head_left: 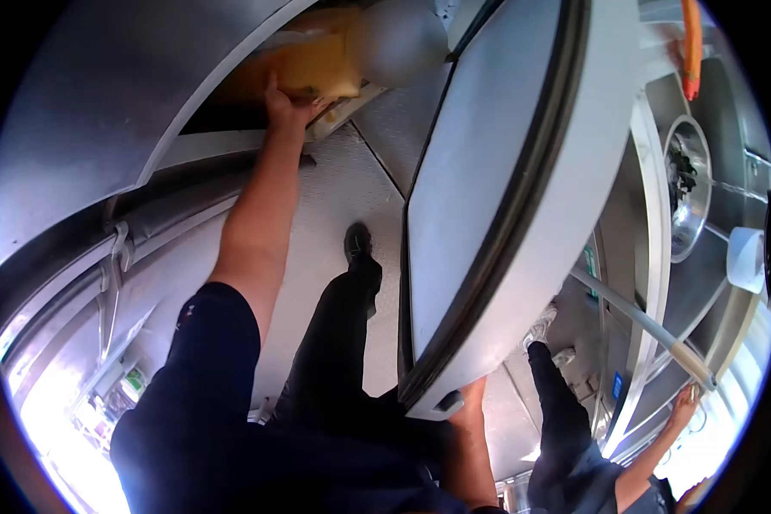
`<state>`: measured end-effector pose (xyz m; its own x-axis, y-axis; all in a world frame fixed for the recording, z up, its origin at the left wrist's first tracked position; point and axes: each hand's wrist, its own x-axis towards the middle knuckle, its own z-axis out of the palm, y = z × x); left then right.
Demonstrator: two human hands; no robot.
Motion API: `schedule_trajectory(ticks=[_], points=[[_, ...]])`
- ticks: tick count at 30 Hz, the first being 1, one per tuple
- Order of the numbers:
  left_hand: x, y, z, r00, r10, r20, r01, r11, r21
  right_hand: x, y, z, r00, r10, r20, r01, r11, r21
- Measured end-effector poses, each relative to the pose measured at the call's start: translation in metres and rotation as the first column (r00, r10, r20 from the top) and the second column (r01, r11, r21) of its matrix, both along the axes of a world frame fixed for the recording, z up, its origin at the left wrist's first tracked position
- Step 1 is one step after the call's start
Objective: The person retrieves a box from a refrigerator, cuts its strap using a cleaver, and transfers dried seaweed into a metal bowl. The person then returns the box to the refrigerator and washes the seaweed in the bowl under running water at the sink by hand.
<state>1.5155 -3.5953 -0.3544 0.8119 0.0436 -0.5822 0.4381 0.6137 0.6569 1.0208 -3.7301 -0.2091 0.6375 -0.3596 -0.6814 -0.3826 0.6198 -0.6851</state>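
My left arm reaches up into an opened cabinet with a light interior door panel. My left hand (pixel 289 107) is against the underside of a yellow-orange package (pixel 317 67), fingers curled at its lower edge; its exact kind is unclear. A blurred pale round shape (pixel 403 43) covers part of the scene beside the package. The cabinet door (pixel 480 180), white inside with a dark seal around its rim, stands swung out in front of me. My right hand (pixel 471 396) is at the door's lower end, with its fingers hidden behind the door.
Another person's arm (pixel 651 458) is at lower right, the hand near the end of a long grey pole (pixel 634 317). A metal bowl (pixel 701 188) with dark green leafy contents, a white roll (pixel 745 259) and an orange object (pixel 692 47) are at right. A metal floor (pixel 334 197) lies below.
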Motion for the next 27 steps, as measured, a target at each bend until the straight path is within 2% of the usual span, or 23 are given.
schedule_trajectory(ticks=[1,3,4,5,7,9,11,13,15,17,18,19,20,21,22,23,24,25,26,27], points=[[0.000,0.003,-0.005,0.994,-0.044,-0.097,0.067,0.965,0.255,-0.004,0.001,-0.006,0.977,0.206,0.063,-0.179,0.939,-0.293],[-0.005,0.026,-0.021,0.980,-0.070,-0.189,0.156,0.855,0.494,0.005,-0.001,-0.002,0.922,0.376,0.093,-0.278,0.810,-0.517],[-0.009,0.047,-0.032,0.894,-0.325,-0.307,0.446,0.709,0.546,0.010,-0.003,-0.001,0.890,0.445,0.097,-0.295,0.726,-0.622],[-0.023,0.059,-0.030,0.727,-0.519,-0.449,0.683,0.480,0.551,0.010,0.002,-0.002,0.898,0.430,0.094,-0.295,0.747,-0.595],[-0.084,0.066,0.019,0.620,-0.678,-0.395,0.757,0.383,0.530,0.014,0.023,-0.023,0.921,0.355,0.163,-0.273,0.884,-0.379],[-0.161,0.099,0.054,0.554,-0.692,-0.462,0.807,0.312,0.502,0.029,0.026,-0.014,0.893,0.402,0.203,-0.265,0.833,-0.485],[-0.240,0.158,0.091,0.536,-0.600,-0.594,0.834,0.271,0.480,0.060,0.032,0.010,0.837,0.525,0.157,-0.237,0.605,-0.760],[-0.304,0.209,0.130,0.537,-0.465,-0.703,0.842,0.252,0.477,0.087,0.039,0.025,0.848,0.497,0.182,-0.171,0.583,-0.794],[-0.351,0.228,0.176,0.516,-0.405,-0.755,0.856,0.209,0.474,0.094,0.037,0.031,0.756,0.617,0.219,-0.217,0.552,-0.805],[-0.378,0.225,0.213,0.500,-0.406,-0.765,0.864,0.174,0.473,0.072,0.013,0.041,0.808,0.542,0.230,-0.306,0.720,-0.623],[-0.383,0.227,0.219,0.474,-0.406,-0.781,0.879,0.166,0.447,0.060,0.001,0.041,0.845,0.521,0.120,-0.375,0.737,-0.562],[-0.385,0.221,0.224,0.452,-0.404,-0.795,0.890,0.156,0.428,0.040,-0.022,0.041,0.924,0.370,0.099,-0.253,0.783,-0.568],[-0.383,0.210,0.227,0.454,-0.420,-0.786,0.889,0.154,0.431,0.016,-0.052,0.039,0.986,0.140,0.091,-0.059,0.799,-0.598],[-0.383,0.199,0.230,0.428,-0.464,-0.775,0.900,0.141,0.413,-0.008,-0.083,0.036,0.993,-0.097,0.072,0.121,0.763,-0.635],[-0.383,0.189,0.233,0.405,-0.504,-0.763,0.909,0.128,0.398,-0.032,-0.120,0.027,0.951,-0.305,0.044,0.261,0.719,-0.644],[-0.382,0.180,0.235,0.413,-0.511,-0.754,0.904,0.129,0.407,-0.064,-0.158,-0.021,0.895,-0.446,-0.018,0.321,0.672,-0.667],[-0.380,0.169,0.237,0.406,-0.552,-0.728,0.903,0.121,0.412,-0.072,-0.194,0.009,0.802,-0.597,0.024,0.524,0.684,-0.507],[-0.377,0.157,0.238,0.400,-0.594,-0.698,0.901,0.115,0.419,-0.078,-0.224,0.018,0.841,-0.539,0.037,0.473,0.702,-0.532],[-0.374,0.146,0.240,0.412,-0.597,-0.689,0.894,0.116,0.434,-0.068,-0.238,0.033,0.823,-0.550,0.138,0.538,0.680,-0.497],[-0.374,0.135,0.243,0.404,-0.621,-0.672,0.893,0.110,0.436,-0.073,-0.259,0.020,0.888,-0.457,0.044,0.422,0.774,-0.473]])
